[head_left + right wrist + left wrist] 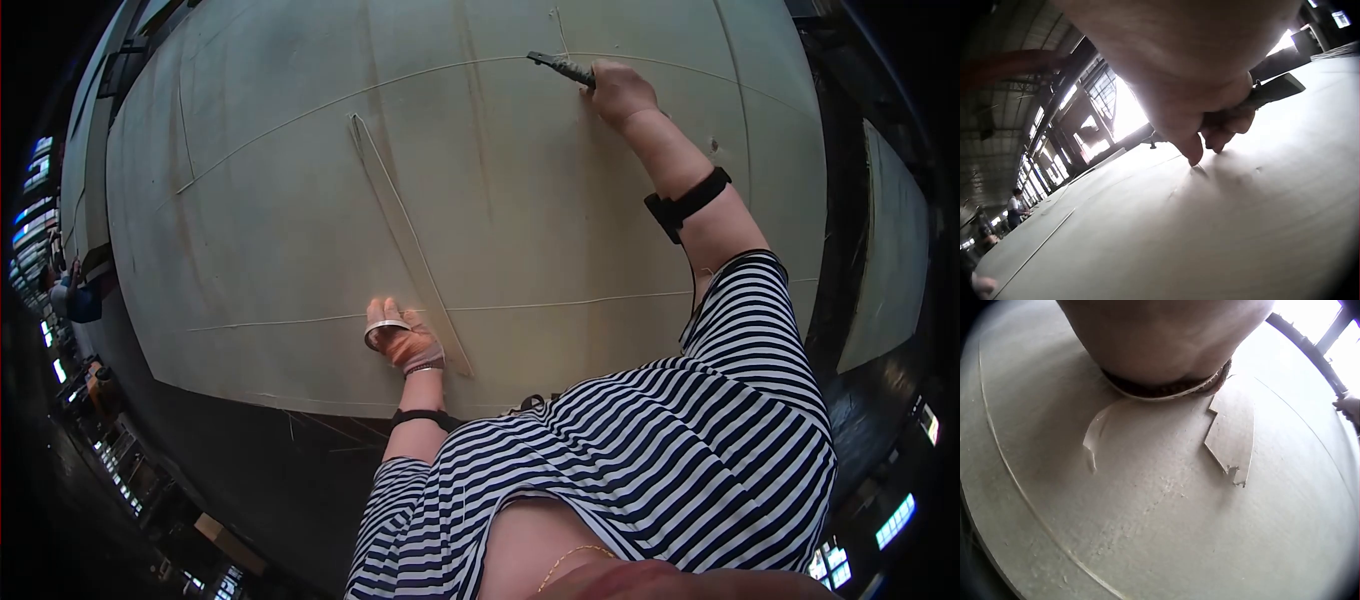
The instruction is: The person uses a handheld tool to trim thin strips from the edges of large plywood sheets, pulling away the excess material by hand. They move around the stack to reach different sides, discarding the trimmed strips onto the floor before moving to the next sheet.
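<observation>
A broad sheet of pale wood veneer (560, 210) lies under both hands. Toward its far side, my right hand (622, 92) grips a wrapped-handle knife (570, 68), whose flat dark end points left. In the right wrist view, the fingertips (1194, 159) are right at the sheet and the dark end (1279, 89) sticks out past the knuckles. Near the front edge, my left hand (405, 340), in an orange-pink glove, rests on the veneer with its fingers extended. A pale ring like a tape roll (372, 334) sits round those fingers. Beside it lies a narrow veneer strip (425, 265).
Thin pale lines (260, 135) cross the sheet. A jagged-ended veneer piece (1235, 437) and a clear, film-like scrap (1094, 437) show by the left wrist. Another pale sheet (880, 250) stands off to the right. A person (1015, 206) is in the background at left.
</observation>
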